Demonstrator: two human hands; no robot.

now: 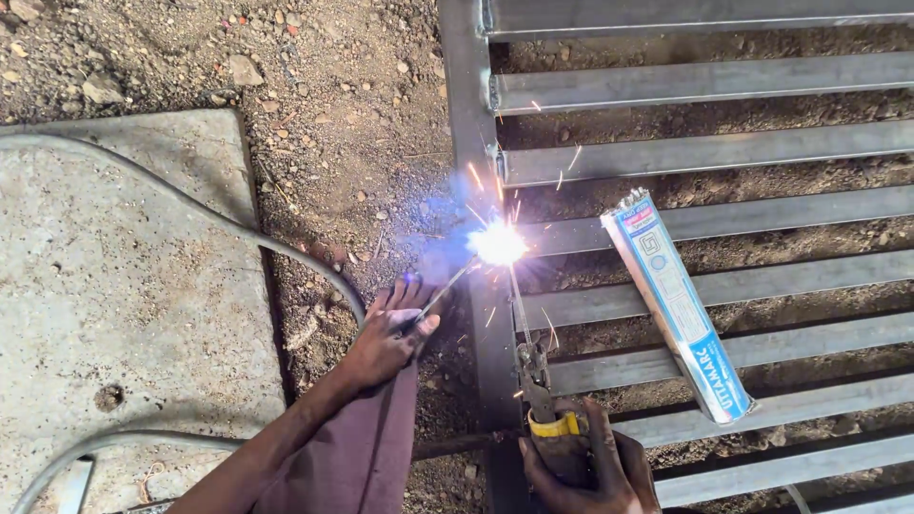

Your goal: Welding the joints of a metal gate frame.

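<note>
Welding sparks point(497, 244) burst in a bright blue-white flash at the centre of the frame, where a horizontal slat meets the upright bar of a grey steel frame point(473, 124) lying on bare dirt ground point(343, 114). The right hand point(586, 466), at the bottom centre, has its fingers wrapped tight around an electrode holder point(543, 390) with a yellow band; a thin welding rod point(518, 305) runs from the holder up to the flash. The left hand point(390, 338), just left of the upright bar, rests on the ground with its fingers closed around a second thin rod point(447, 290), which slants up and right so that its tip reaches the flash. The left forearm comes in from the bottom left, lying over purple-brown cloth point(367, 452).

To the right of the centre, a long blue and white box of welding rods point(678, 309) lies slanted across the frame's slats, its open top end showing rod tips. On the left of the frame sits a flat concrete slab point(114, 286), and a grey cable point(209, 214) curves across it toward the left hand.
</note>
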